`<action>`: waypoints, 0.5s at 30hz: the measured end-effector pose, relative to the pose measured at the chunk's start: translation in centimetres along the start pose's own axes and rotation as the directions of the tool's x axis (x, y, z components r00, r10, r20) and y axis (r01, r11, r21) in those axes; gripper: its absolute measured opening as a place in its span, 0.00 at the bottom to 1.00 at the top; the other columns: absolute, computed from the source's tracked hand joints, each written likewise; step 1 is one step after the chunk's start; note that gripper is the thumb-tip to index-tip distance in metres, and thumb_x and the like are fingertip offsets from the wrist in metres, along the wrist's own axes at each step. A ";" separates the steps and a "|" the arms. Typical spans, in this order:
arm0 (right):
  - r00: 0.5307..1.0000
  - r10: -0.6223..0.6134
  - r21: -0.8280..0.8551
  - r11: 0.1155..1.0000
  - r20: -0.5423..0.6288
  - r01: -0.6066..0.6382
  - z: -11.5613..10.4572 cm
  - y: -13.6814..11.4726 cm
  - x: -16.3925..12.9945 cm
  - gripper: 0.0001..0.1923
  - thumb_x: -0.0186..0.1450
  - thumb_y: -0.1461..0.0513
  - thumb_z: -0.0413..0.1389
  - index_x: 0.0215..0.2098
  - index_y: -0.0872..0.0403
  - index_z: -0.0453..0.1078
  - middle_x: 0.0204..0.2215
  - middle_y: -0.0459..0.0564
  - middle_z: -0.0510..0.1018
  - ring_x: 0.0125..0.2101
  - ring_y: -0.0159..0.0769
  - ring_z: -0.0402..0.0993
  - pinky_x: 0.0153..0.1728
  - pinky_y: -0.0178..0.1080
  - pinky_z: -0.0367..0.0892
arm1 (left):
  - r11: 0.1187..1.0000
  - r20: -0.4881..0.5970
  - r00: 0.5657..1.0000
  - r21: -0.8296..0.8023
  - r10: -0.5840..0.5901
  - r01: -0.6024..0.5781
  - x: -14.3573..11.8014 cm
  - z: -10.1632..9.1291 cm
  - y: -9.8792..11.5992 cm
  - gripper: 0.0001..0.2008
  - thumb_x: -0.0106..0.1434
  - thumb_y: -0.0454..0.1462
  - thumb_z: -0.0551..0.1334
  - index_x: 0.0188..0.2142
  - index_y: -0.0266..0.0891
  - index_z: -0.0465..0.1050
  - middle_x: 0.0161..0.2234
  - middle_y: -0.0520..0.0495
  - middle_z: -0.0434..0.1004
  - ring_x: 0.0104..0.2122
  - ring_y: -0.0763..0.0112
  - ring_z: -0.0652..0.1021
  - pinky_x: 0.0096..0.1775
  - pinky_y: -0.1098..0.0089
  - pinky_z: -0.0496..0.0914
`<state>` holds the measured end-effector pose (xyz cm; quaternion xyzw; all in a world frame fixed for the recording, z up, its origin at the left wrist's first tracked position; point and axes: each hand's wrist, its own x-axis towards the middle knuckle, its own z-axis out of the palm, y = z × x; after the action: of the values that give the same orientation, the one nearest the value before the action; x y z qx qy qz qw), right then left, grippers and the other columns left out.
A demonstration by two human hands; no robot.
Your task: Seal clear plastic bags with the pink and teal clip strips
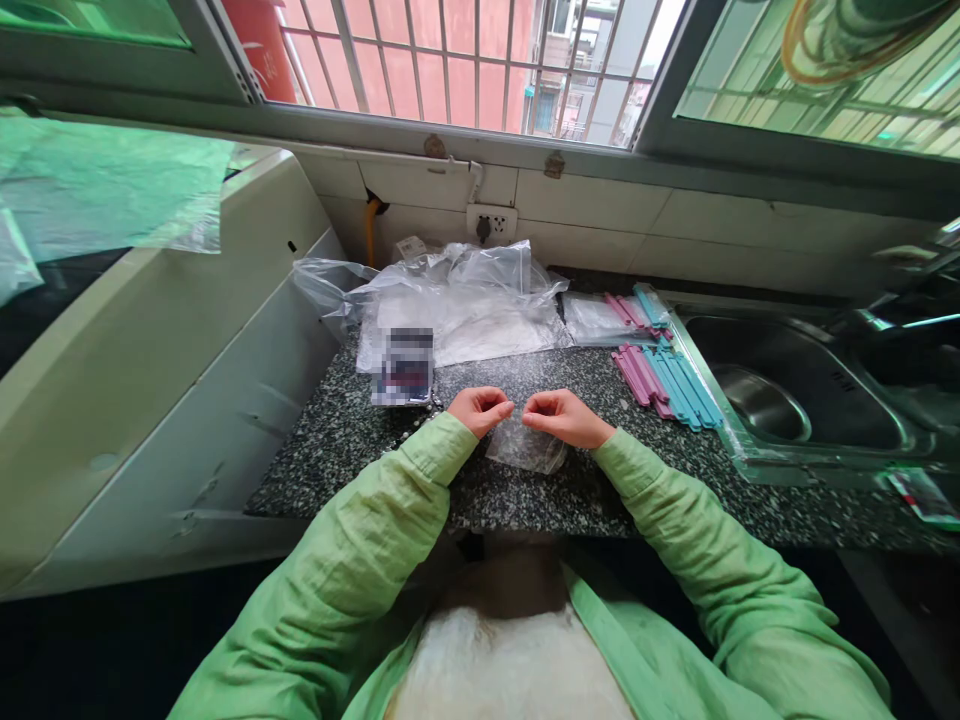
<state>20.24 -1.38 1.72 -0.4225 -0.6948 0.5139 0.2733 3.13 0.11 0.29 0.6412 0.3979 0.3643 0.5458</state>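
Observation:
My left hand (480,409) and my right hand (564,415) sit close together over the speckled granite counter (352,440). Both pinch the top edge of a small clear plastic bag (525,448), which hangs below them and rests on the counter. Both arms wear light green sleeves. What the bag holds cannot be made out.
A heap of clear plastic bags (457,300) lies at the back of the counter, with a small dark packet (405,366) in front. Pink and blue sealing sticks (664,375) lie to the right beside a steel sink (795,390). A white appliance (150,380) stands left.

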 end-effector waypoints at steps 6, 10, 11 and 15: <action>0.999 -0.001 -0.004 1.000 -0.045 0.000 -0.2 0.1 0.2 0.15 0.51 0.54 0.55 0.21 0.59 0.65 0.17 0.41 0.63 0.19 0.23 0.55 0.21 0.30 0.52 | 0.999 -0.011 1.000 0.032 0.022 -0.021 0.1 0.0 -0.2 0.16 0.45 0.46 0.59 0.17 0.34 0.64 0.13 0.56 0.58 0.17 0.81 0.59 0.21 0.75 0.54; 0.999 0.027 0.019 0.999 -0.047 -0.026 -0.5 -0.1 0.2 0.15 0.51 0.54 0.56 0.22 0.59 0.65 0.18 0.42 0.64 0.20 0.23 0.56 0.22 0.31 0.53 | 1.000 -0.059 0.998 0.010 -0.002 0.003 0.1 -0.3 -0.2 0.16 0.44 0.46 0.60 0.17 0.34 0.64 0.13 0.55 0.60 0.17 0.81 0.59 0.21 0.76 0.54; 0.998 0.031 0.019 0.999 -0.054 -0.030 -0.6 -0.1 0.1 0.15 0.50 0.54 0.56 0.23 0.59 0.65 0.18 0.42 0.64 0.20 0.23 0.56 0.23 0.31 0.54 | 1.000 -0.069 0.998 0.000 -0.008 0.008 0.1 -0.5 -0.1 0.16 0.44 0.46 0.60 0.17 0.34 0.64 0.14 0.55 0.60 0.17 0.81 0.60 0.21 0.76 0.55; 0.996 0.018 -0.004 1.000 -0.090 -0.019 -1.1 0.1 0.1 0.14 0.51 0.54 0.56 0.24 0.60 0.65 0.19 0.42 0.64 0.21 0.24 0.57 0.24 0.32 0.54 | 1.000 -0.088 0.996 -0.017 -0.018 0.016 0.2 -0.7 -0.3 0.16 0.43 0.46 0.60 0.17 0.34 0.64 0.14 0.55 0.62 0.17 0.81 0.60 0.21 0.76 0.55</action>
<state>21.10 -0.76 2.01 -0.4523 -0.6792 0.4951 0.2984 2.55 0.63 0.15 0.6166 0.4238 0.3908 0.5361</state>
